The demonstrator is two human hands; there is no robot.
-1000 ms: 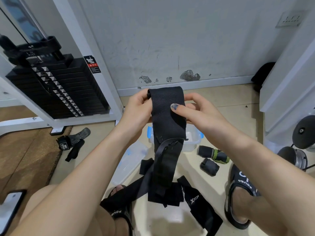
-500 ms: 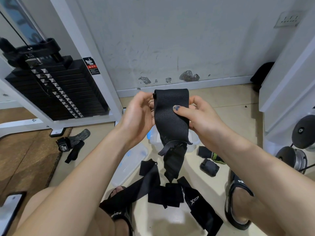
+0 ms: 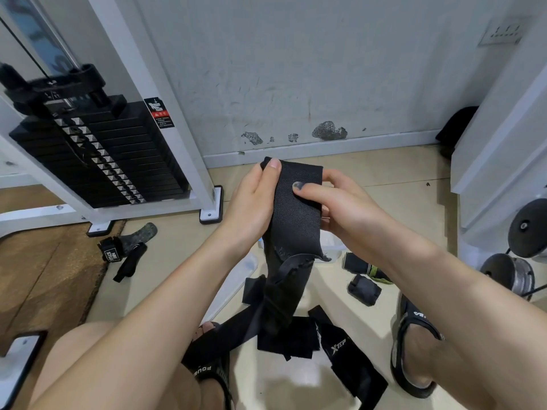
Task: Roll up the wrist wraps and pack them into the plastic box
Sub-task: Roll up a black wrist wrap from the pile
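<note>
Wrist wrap (image 3: 294, 214), black and wide, is up in front of the chest in the head view, held between both hands with its top edge near the fingertips and the rest drooping down toward the floor. Left hand (image 3: 251, 202) has it pinched along the left edge, thumb pressed on the front face near the top corner. Right hand (image 3: 340, 208) grips the right edge, thumb flat on the front and fingers curled behind the fabric. So both hands are clamped on the same wrap. Its frayed lower end with a thin strap hangs over a messy pile of loose black wraps (image 3: 290, 332) on the tan floor, one printed with XTEP. The plastic box (image 3: 333, 250) sits on the floor right behind the hanging wrap, mostly hidden by it and the hands. Two rolled-up wraps (image 3: 363, 288) lie just right of the box. A weight stack (image 3: 97, 155) stands far left, and a black sandal (image 3: 414, 344) is lower right.
</note>
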